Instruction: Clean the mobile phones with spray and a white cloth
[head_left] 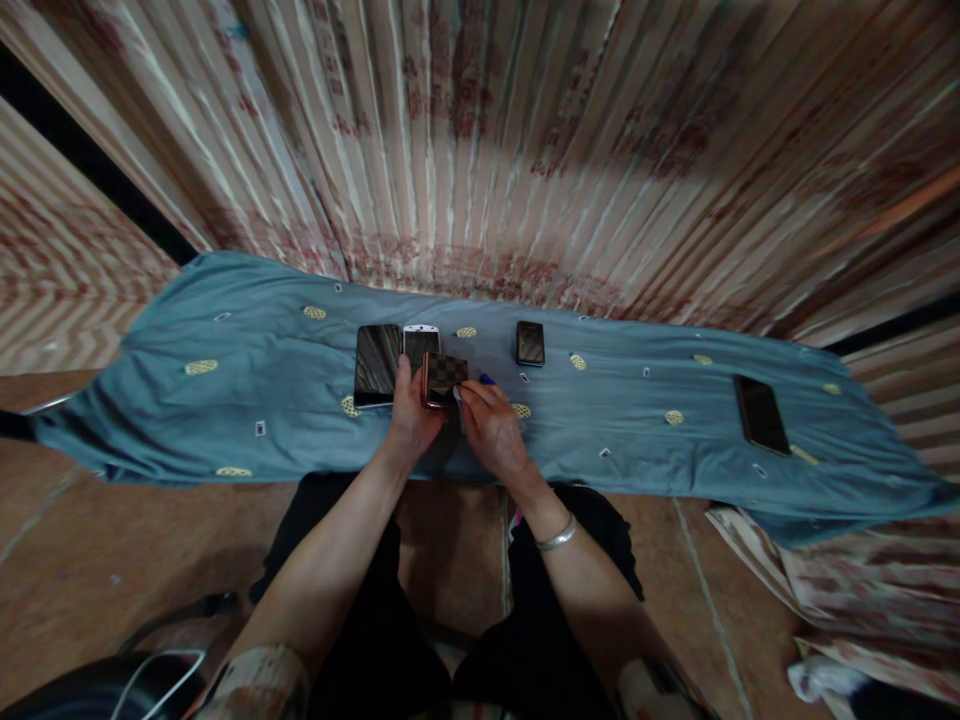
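Over the front middle of the cloth, my left hand (417, 412) is closed around a brown checkered case (447, 370), flat and phone-sized with a coppery edge. My right hand (491, 425) is closed in a pinch at the case's lower right corner. A small whitish bit (457, 395) shows at its fingertips, and a blue bit (487, 380) shows just behind the fingers; what they belong to is unclear. Just beyond my left hand lies a white-framed phone (421, 338), partly covered by the case. Beside it on the left is a larger black tablet-like device (377, 362).
A blue-green patterned cloth (637, 450) covers the long table. A small dark device (530, 343) lies right of centre, and a dark phone (761, 414) lies far right. Pleated curtains (480, 150) hang close behind. A white cable (169, 665) is at lower left.
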